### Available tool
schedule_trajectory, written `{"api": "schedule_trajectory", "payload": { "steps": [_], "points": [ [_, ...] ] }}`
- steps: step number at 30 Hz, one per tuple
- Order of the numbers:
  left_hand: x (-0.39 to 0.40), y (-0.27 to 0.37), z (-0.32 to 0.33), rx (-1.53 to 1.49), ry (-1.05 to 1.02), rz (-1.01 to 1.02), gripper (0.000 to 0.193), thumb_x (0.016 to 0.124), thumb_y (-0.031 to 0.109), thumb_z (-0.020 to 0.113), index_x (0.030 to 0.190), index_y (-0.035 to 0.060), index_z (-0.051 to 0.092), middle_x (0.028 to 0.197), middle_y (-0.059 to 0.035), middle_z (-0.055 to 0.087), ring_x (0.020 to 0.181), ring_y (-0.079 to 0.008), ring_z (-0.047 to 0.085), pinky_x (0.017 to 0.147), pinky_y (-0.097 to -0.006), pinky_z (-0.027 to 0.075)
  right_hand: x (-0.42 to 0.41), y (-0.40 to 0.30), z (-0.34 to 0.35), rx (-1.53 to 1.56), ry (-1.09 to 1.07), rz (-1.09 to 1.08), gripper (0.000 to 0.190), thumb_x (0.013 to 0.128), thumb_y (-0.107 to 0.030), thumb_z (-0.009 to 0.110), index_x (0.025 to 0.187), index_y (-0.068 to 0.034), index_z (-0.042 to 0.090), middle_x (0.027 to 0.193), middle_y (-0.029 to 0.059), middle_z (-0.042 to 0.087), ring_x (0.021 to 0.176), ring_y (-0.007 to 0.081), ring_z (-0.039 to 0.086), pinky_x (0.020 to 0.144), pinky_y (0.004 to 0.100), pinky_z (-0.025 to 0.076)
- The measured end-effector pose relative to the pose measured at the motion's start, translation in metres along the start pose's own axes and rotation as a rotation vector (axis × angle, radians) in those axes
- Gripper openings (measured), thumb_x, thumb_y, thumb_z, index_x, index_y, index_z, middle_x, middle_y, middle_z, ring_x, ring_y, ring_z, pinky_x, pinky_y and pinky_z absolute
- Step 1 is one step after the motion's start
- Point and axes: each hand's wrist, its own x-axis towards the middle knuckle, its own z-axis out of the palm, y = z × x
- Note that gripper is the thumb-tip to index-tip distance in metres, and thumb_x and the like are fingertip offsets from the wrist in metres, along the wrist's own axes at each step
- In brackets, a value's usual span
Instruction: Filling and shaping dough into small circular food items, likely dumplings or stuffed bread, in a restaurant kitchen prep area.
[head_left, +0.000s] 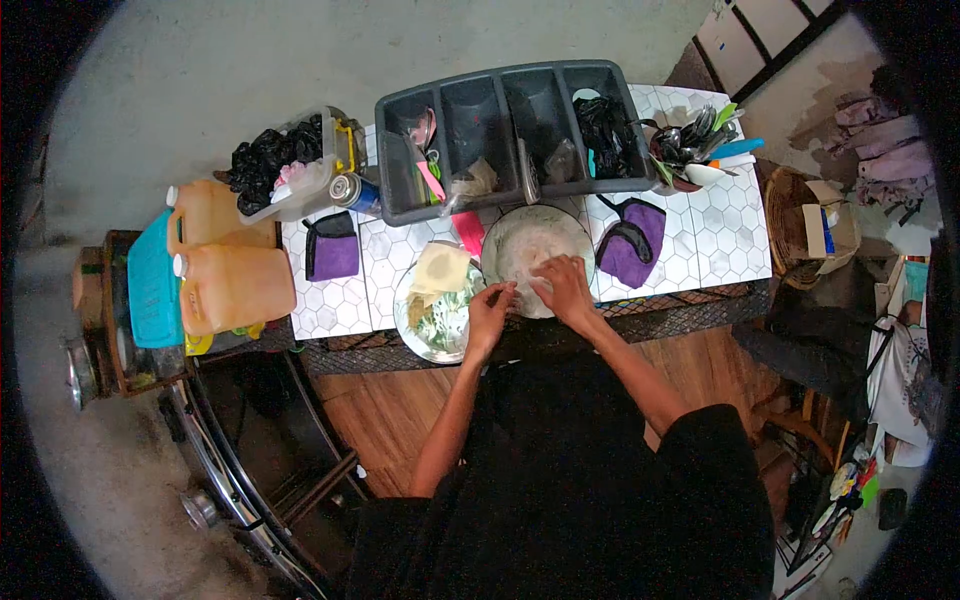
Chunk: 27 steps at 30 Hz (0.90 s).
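A round dish with a pale, whitish inside (517, 229) lies in front of me near the table's front edge. Over its lower right part is my right hand (566, 289), fingers bent downward, and their tips hide what they may touch. My left hand (491, 315) is between this dish and a patterned plate (442, 330), thumb and fingers drawn together. Whether anything thin is between them is too small to tell. On the patterned plate rest pale, thin square sheets (440, 268) and a small brownish heap (420, 310). A pink-red flat utensil (469, 232) lies behind the two.
A grey compartment tray (514, 196) with utensils and plastic bags stands behind. Purple cloth pot holders (335, 255) flank the dishes, another pair (634, 244) at right. Orange-tinted jugs (238, 289) are far left; a cutlery holder (686, 150) is at back right.
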Motion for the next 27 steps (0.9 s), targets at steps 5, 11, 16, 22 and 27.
{"api": "schedule_trajectory", "payload": {
  "steps": [5, 11, 16, 22, 27],
  "points": [
    [-0.001, -0.008, -0.002, 0.059, 0.018, 0.023, 0.028, 0.09, 0.02, 0.056, 0.103, -0.004, 0.061, 0.085, -0.0083, 0.063, 0.073, -0.0125, 0.059, 0.065, -0.0249, 0.049, -0.004, 0.003, -0.015, 0.027, -0.012, 0.239, 0.028, 0.073, -0.015, 0.065, 0.1, -0.008, 0.062, 0.105, 0.0106, 0.052, 0.101, 0.0275, 0.046, 0.087, 0.0412, 0.034],
    [0.003, -0.011, 0.008, 0.122, 0.031, 0.022, 0.026, 0.09, 0.019, 0.056, 0.099, -0.0044, 0.062, 0.08, -0.0066, 0.063, 0.07, -0.011, 0.059, 0.062, -0.0225, 0.047, 0.006, 0.004, -0.002, -0.085, -0.13, 0.096, 0.04, 0.075, -0.023, 0.065, 0.112, -0.009, 0.054, 0.122, 0.0175, 0.04, 0.113, 0.0344, 0.037, 0.093, 0.0454, 0.029],
    [0.006, -0.012, 0.011, 0.169, 0.017, 0.04, 0.027, 0.089, 0.02, 0.057, 0.098, -0.0046, 0.063, 0.078, -0.0058, 0.064, 0.068, -0.0098, 0.058, 0.061, -0.0221, 0.047, 0.012, 0.02, 0.011, -0.247, -0.182, -0.042, 0.041, 0.075, -0.031, 0.065, 0.11, -0.015, 0.053, 0.125, 0.0164, 0.039, 0.115, 0.0324, 0.036, 0.095, 0.0476, 0.029],
    [0.003, -0.013, 0.004, 0.197, 0.042, 0.075, 0.027, 0.089, 0.022, 0.058, 0.099, -0.0014, 0.064, 0.079, -0.0068, 0.066, 0.066, -0.0092, 0.057, 0.06, -0.023, 0.046, 0.025, 0.021, 0.006, -0.198, -0.257, -0.108, 0.033, 0.074, -0.032, 0.066, 0.096, -0.01, 0.055, 0.102, 0.0117, 0.045, 0.1, 0.0279, 0.042, 0.083, 0.0411, 0.031],
    [0.001, -0.008, 0.006, 0.184, 0.05, 0.065, 0.026, 0.089, 0.022, 0.058, 0.098, -0.0017, 0.064, 0.077, -0.0053, 0.065, 0.064, -0.0085, 0.055, 0.06, -0.0235, 0.045, 0.015, 0.023, 0.009, -0.234, -0.228, -0.094, 0.036, 0.074, -0.033, 0.066, 0.099, -0.01, 0.055, 0.104, 0.0124, 0.045, 0.1, 0.0285, 0.043, 0.085, 0.0422, 0.032]
  ]
}}
